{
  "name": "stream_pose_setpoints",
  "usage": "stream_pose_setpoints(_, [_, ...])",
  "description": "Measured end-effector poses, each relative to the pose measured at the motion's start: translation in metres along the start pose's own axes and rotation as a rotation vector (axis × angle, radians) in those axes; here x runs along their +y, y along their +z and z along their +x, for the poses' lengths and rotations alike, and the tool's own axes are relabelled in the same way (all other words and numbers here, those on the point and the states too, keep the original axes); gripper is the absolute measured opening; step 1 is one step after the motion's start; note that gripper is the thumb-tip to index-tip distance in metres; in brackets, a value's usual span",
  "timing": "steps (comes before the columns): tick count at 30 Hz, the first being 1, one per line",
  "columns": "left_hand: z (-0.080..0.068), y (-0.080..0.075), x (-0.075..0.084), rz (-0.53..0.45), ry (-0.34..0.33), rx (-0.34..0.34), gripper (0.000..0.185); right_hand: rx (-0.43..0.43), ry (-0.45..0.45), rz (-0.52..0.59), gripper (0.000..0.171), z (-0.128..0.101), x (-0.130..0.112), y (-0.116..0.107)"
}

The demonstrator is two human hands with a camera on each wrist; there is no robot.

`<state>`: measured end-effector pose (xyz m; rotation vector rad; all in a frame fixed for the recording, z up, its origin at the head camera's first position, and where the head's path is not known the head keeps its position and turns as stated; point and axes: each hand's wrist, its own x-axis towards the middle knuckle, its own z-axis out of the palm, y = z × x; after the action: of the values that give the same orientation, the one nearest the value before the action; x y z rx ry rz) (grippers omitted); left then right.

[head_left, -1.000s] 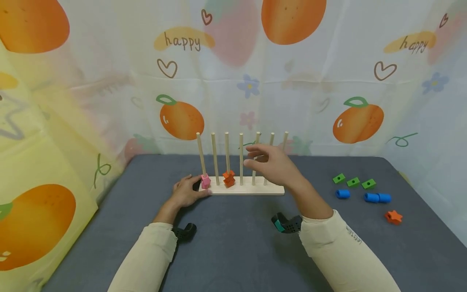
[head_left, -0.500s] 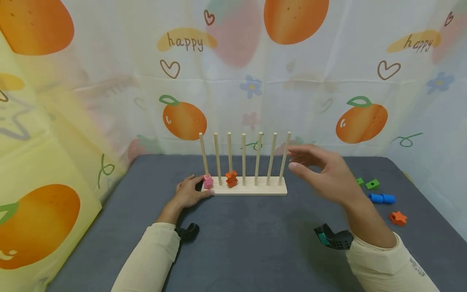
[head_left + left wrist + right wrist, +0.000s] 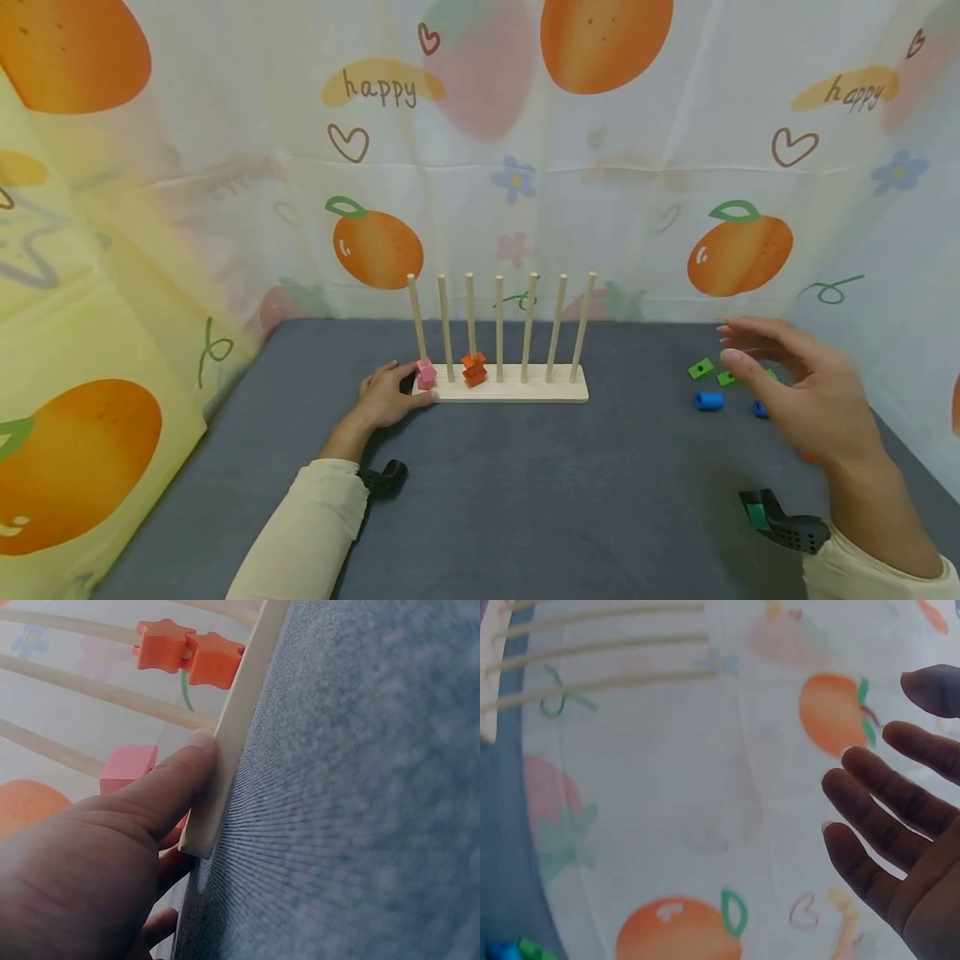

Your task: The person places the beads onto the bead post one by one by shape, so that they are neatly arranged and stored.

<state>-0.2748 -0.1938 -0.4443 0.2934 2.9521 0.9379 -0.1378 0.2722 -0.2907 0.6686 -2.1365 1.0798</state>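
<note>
A wooden peg board [image 3: 525, 393] with several upright rods stands near the back of the table. My left hand [image 3: 386, 398] grips its left end, the thumb along the base edge and the fingers around the end. Beside that hand, pink blocks [image 3: 426, 375] sit on the leftmost rod. Two orange stars [image 3: 214, 660] are stacked on the third rod. To the right, my right hand [image 3: 810, 400] hovers with loosely bent fingers and holds nothing. It partly covers green blocks [image 3: 701, 369], a blue piece [image 3: 761, 410] and an orange piece [image 3: 808, 457].
A blue cylinder [image 3: 708, 402] lies left of my right hand on the dark grey table [image 3: 525, 492]. Behind the table hangs a fruit-print curtain [image 3: 615, 183], with another yellow stretch [image 3: 67, 433] at the left. Each wrist wears a black mount [image 3: 787, 525].
My right hand has moved rightward from the rods to above the loose pieces, its fingers still loosely bent. My left hand has stayed on the peg board's left end.
</note>
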Motion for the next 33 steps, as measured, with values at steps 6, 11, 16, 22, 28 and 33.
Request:
stream_pose_setpoints(6, [0.002,0.001,0.000,-0.008,-0.011,-0.003,0.079,0.095,0.230,-0.193,0.034,-0.028,0.025,-0.020])
stream_pose_setpoints(11, [0.002,-0.001,0.000,-0.006,-0.010,0.005,0.079,0.214,0.456,-0.306,0.034,-0.051,0.057,-0.034])
stream_pose_setpoints(16, [0.002,-0.001,0.000,-0.003,-0.016,0.002,0.079,0.313,0.755,-0.367,0.040,-0.070,0.085,-0.042])
stream_pose_setpoints(22, [0.001,0.000,-0.001,-0.002,-0.012,0.001,0.078,0.233,0.927,-0.388,0.055,-0.095,0.115,-0.048])
stream_pose_setpoints(28, [0.000,0.001,0.001,-0.004,-0.007,0.001,0.078,0.109,1.028,-0.402,0.067,-0.117,0.144,-0.052])
stream_pose_setpoints(33, [-0.001,0.001,0.002,0.000,-0.004,0.003,0.077,0.001,1.074,-0.483,0.070,-0.132,0.159,-0.053])
